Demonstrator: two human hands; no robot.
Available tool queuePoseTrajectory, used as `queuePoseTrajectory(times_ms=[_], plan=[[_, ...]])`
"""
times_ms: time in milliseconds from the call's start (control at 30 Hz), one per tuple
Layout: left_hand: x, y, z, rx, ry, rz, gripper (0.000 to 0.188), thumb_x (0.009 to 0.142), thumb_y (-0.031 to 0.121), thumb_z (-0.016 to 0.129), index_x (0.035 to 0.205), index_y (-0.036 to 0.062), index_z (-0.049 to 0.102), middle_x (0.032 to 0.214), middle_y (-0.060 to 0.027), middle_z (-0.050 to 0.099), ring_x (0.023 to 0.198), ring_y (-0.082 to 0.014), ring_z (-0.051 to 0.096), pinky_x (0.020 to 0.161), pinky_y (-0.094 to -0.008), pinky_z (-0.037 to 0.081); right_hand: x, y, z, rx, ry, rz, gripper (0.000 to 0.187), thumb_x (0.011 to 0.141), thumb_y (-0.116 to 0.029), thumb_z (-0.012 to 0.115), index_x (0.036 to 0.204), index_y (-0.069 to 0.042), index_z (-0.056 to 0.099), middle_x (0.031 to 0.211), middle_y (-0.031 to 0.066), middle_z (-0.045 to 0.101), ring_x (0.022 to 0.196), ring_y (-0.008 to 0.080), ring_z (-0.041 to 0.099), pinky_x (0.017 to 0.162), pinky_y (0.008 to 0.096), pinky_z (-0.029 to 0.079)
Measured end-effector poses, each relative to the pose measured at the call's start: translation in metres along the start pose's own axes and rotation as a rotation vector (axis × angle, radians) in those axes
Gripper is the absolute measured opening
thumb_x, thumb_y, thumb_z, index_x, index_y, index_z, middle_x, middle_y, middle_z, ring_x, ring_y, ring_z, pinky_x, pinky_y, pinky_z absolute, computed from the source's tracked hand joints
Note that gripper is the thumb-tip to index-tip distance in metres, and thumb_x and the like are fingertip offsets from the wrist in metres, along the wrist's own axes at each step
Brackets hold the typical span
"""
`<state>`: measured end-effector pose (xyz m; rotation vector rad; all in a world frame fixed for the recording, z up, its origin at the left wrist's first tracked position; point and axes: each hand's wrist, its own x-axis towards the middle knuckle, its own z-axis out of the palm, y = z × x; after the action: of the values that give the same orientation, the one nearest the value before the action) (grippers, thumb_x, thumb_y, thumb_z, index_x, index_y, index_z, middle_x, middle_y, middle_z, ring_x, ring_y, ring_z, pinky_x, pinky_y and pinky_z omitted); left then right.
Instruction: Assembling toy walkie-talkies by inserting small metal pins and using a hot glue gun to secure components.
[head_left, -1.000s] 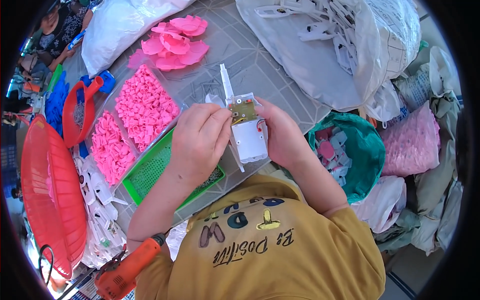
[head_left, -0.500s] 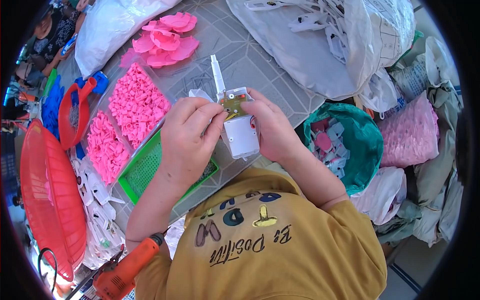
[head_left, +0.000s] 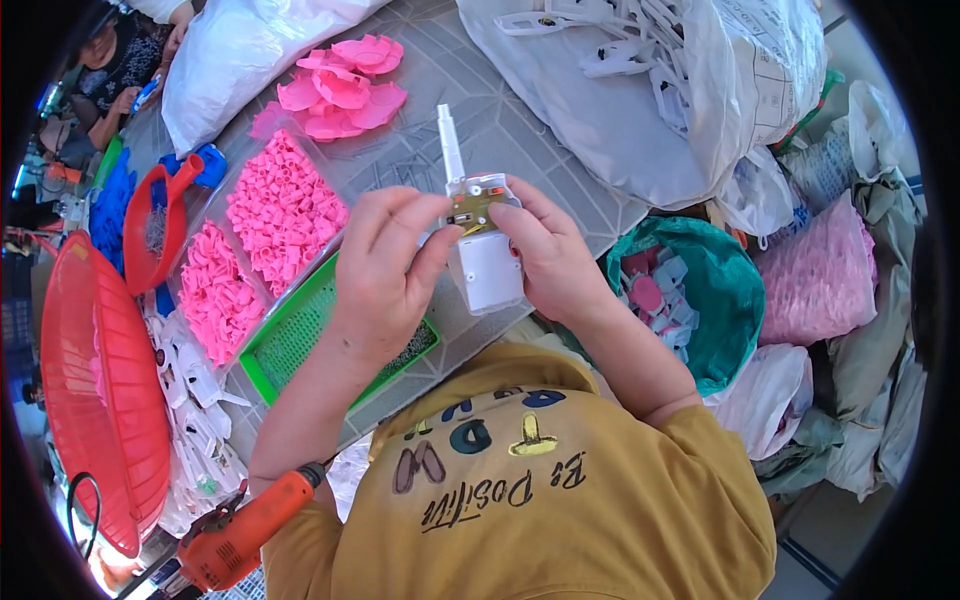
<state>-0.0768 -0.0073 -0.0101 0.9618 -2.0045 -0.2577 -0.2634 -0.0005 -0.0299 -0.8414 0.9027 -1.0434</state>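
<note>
A white case (head_left: 493,272) is held over the counter (head_left: 425,150), its stem (head_left: 450,145) pointing to twelve o'clock. Of the two hands, the right hand (head_left: 552,252) clasps its three o'clock side, thumb covering some of the olive board (head_left: 478,212). The left hand (head_left: 385,262) has thumb and forefinger at the board's nine o'clock edge; whether they pinch anything, I cannot tell. From the case, the green basket (head_left: 300,332) lies at eight, partly hidden by the left forearm (head_left: 318,400), and the white sack (head_left: 620,130) at two, cut off by the top edge.
</note>
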Motion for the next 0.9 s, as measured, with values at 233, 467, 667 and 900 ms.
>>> queuePoseTrajectory(times_ms=[233,467,667,900], plan=[[-0.013,-0.008,0.006,-0.127,0.213,-0.235,0.029,0.083,0.000,0.069,0.108,-0.0026,0.054,0.099,-0.0161,0.056,0.088,-0.0275,0.059,0.077,-0.0344,0.051,0.000,-0.023,0.000,0.334,-0.032,-0.005,0.036,0.102,-0.011,0.041,0.134,0.003,0.048,0.123,0.0191,0.064,0.110,0.0347,0.067,0.093,0.0422,0.056],[-0.007,0.001,0.003,-0.505,-0.364,-0.924,0.038,0.087,0.005,0.068,0.121,-0.0016,0.054,0.120,-0.0176,0.060,0.114,-0.0197,0.059,0.089,-0.0325,0.051,-0.003,-0.042,0.001,0.286,0.009,-0.114,0.038,0.100,-0.011,0.043,0.134,0.004,0.047,0.126,0.0237,0.062,0.106,0.0363,0.068,0.090,0.0460,0.058],[-0.005,0.004,-0.001,-1.428,-0.168,-1.047,0.065,0.093,0.006,0.064,0.149,0.0005,0.031,0.137,-0.0146,0.053,0.121,-0.0208,0.058,0.101,-0.0374,0.050,-0.002,-0.037,0.001,0.331,-0.014,-0.067,0.038,0.099,-0.011,0.044,0.133,0.006,0.048,0.125,0.0240,0.062,0.105,0.0368,0.068,0.088,0.0467,0.059],[-0.016,-0.008,-0.001,-0.796,0.013,-0.620,0.057,0.091,-0.001,0.058,0.145,-0.0002,0.041,0.133,-0.0152,0.059,0.124,-0.0235,0.058,0.104,-0.0383,0.047,0.004,-0.029,-0.002,0.032,0.074,-0.079,0.035,0.100,-0.010,0.044,0.132,0.003,0.051,0.121,0.0161,0.066,0.100,0.0222,0.069,0.085,0.0350,0.057]])
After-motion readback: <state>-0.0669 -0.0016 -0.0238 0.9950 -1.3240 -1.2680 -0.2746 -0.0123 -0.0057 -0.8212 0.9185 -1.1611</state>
